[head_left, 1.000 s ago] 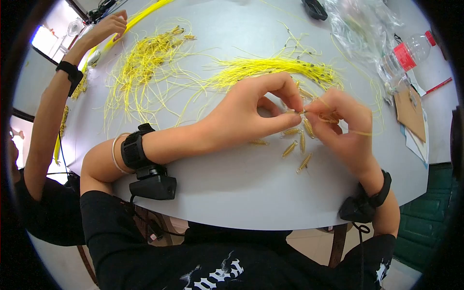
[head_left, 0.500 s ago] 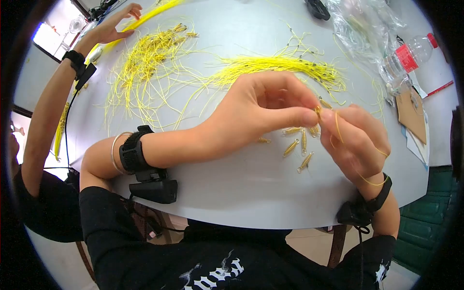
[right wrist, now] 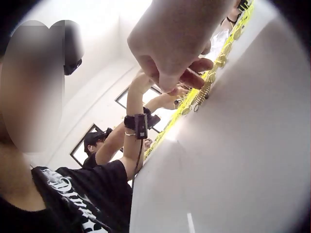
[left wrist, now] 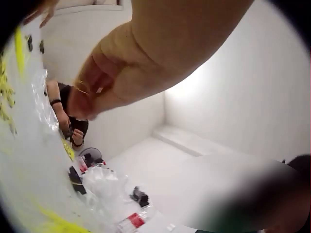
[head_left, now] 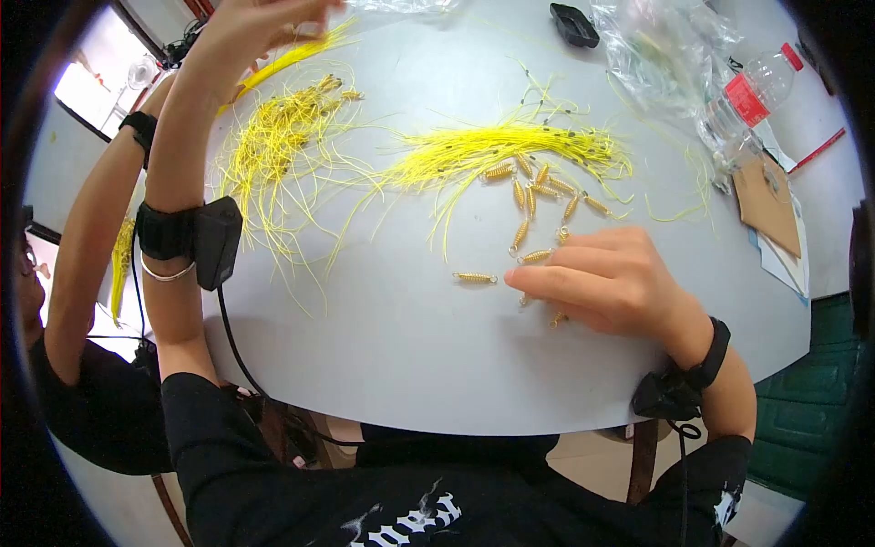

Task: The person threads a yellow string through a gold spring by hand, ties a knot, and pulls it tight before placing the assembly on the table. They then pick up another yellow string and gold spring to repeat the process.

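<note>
Head view: right hand [head_left: 609, 284] low over gold springs [head_left: 531, 202], left hand [head_left: 258, 29] raised near the worktop's [head_left: 410, 365] far-left edge.
Springs lie between yellow strands [head_left: 510, 146] and the near edge. Left wrist: hand bent; whether it holds anything, I cannot tell. Right wrist: hand loosely spread, beside springs.

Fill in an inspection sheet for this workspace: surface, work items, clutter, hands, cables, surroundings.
Surface: pale table with a curved near edge.
Work items: gold springs lie scattered; beyond them, a yellow string bundle; left of that, a tangled string pile.
Clutter: plastic bag, red-capped bottle and cardboard at right.
Hands: right hand low among the springs; left hand at the head view's top, grip unclear.
Cables: black cable from the left wrist camera.
Surroundings: another person's arm at left; green cabinet at right.
</note>
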The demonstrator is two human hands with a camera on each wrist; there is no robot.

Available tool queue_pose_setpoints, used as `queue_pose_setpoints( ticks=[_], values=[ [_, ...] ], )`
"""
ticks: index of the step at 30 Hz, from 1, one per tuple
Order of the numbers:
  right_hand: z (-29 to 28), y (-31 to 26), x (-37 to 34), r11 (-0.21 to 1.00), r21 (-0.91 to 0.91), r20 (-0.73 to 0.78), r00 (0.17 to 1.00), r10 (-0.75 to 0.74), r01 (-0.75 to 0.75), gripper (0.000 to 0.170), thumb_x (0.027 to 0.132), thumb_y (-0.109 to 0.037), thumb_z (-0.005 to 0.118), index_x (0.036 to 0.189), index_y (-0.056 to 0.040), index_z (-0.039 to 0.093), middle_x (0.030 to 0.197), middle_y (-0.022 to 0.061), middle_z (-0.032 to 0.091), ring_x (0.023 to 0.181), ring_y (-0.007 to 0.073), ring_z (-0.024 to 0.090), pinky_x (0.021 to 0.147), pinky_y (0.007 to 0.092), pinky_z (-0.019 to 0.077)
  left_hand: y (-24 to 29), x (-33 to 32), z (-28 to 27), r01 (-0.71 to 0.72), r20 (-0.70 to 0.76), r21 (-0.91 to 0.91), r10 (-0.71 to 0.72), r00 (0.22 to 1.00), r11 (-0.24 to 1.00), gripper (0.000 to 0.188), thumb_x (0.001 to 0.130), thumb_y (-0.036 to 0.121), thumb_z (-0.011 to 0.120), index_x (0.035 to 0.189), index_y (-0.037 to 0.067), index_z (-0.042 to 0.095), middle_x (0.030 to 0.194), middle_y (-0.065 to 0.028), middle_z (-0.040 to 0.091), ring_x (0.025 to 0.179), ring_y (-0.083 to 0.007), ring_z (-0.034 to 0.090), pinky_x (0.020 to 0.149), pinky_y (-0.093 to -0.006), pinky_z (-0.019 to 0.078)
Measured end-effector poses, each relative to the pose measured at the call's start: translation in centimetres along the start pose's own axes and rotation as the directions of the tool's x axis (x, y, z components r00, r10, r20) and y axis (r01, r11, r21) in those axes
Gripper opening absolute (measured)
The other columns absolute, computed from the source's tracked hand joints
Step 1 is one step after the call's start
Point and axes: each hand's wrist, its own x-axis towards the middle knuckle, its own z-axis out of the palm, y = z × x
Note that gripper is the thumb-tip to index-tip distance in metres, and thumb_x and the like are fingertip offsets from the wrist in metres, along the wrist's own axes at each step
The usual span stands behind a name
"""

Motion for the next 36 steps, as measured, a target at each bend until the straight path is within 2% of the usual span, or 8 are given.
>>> queue_pose_setpoints(
  ticks=[2,3,8,11,13,20,24,36],
  values=[
    [0.1,0.0,0.0,0.999,0.017,0.030,0.999,0.029,-0.029,0.025,0.066,-0.007,0.064,0.091,-0.0099,0.061,0.063,0.0010,0.055,0.053,0.0148,0.054,0.044,0.0270,0.0435,-0.1,0.6,-0.8,0.218,0.090,0.344,-0.263,0.961,0.913,0.025,0.086,0.017,0.059,0.104,0.001,0.053,0.091,-0.0084,0.062,0.080,-0.0163,0.062,0.071,-0.0268,0.0531],
    [0.1,0.2,-0.1,0.998,0.022,0.024,0.998,0.052,-0.052,0.025,0.066,-0.007,0.064,0.090,-0.0101,0.061,0.063,0.0008,0.055,0.052,0.0149,0.054,0.044,0.0271,0.0435,-0.5,0.4,0.0,0.202,0.045,0.437,-0.246,0.968,0.876,0.020,0.084,0.015,0.062,0.096,0.001,0.056,0.078,-0.0092,0.063,0.066,-0.0159,0.063,0.055,-0.0245,0.0517],
    [-0.1,0.1,0.0,0.995,0.010,-0.020,0.995,0.096,-0.096,0.022,0.067,-0.005,0.065,0.087,-0.0104,0.061,0.063,0.0010,0.055,0.051,0.0155,0.054,0.044,0.0282,0.0431,0.8,-0.4,4.2,0.163,-0.071,0.839,-0.192,0.979,0.520,0.013,0.078,0.013,0.064,0.085,0.002,0.064,0.080,-0.0115,0.066,0.074,-0.0160,0.065,0.064,-0.0280,0.0507],
    [0.1,0.3,0.2,0.991,0.039,-0.172,0.976,0.135,-0.130,0.021,0.067,-0.003,0.064,0.086,-0.0104,0.061,0.062,0.0017,0.054,0.050,0.0163,0.054,0.043,0.0282,0.0422,2.5,-0.7,6.7,-0.138,0.212,0.528,0.027,0.977,0.838,0.010,0.081,0.016,0.064,0.084,0.007,0.064,0.081,-0.0024,0.065,0.078,-0.0125,0.062,0.069,-0.0248,0.0473],
    [0.2,0.6,0.3,0.988,0.051,-0.229,0.961,0.155,-0.147,0.021,0.067,-0.003,0.065,0.086,-0.0103,0.061,0.061,0.0021,0.053,0.050,0.0167,0.053,0.042,0.0278,0.0417,4.5,-1.5,9.1,-0.200,0.358,0.337,0.071,0.931,0.920,0.009,0.080,0.015,0.064,0.085,0.007,0.064,0.079,-0.0021,0.064,0.073,-0.0116,0.060,0.067,-0.0243,0.0463],
    [-1.4,-4.7,2.2,0.949,0.229,-0.175,0.968,-0.179,0.217,0.007,0.066,-0.007,0.062,0.070,-0.0100,0.056,0.058,-0.0014,0.047,0.043,0.0106,0.040,0.038,0.0218,0.0292,5.9,-3.7,12.8,-0.270,0.567,0.343,0.031,0.823,0.899,0.012,0.073,0.011,0.067,0.074,0.007,0.057,0.070,-0.0040,0.059,0.066,-0.0184,0.059,0.056,-0.0297,0.0450],
    [-2.0,-8.2,3.2,0.711,0.703,-0.074,0.993,0.095,-0.015,0.009,0.067,-0.011,0.058,0.065,-0.0115,0.050,0.058,-0.0020,0.041,0.042,0.0112,0.034,0.037,0.0220,0.0281,6.9,-3.9,13.9,-0.291,0.595,0.315,0.052,0.802,0.903,0.016,0.071,0.012,0.069,0.073,0.007,0.055,0.070,-0.0043,0.057,0.065,-0.0189,0.058,0.056,-0.0301,0.0443],
    [-3.8,-7.9,1.1,0.915,0.336,-0.184,0.969,-0.167,0.221,0.003,0.075,-0.006,0.055,0.073,-0.0074,0.053,0.063,0.0016,0.049,0.047,0.0111,0.040,0.042,0.0220,0.0311,7.0,-5.3,14.6,-0.352,0.621,0.285,0.107,0.776,0.892,0.017,0.071,0.014,0.068,0.077,0.007,0.053,0.073,-0.0049,0.057,0.068,-0.0213,0.058,0.058,-0.0311,0.0446]
  ],
)
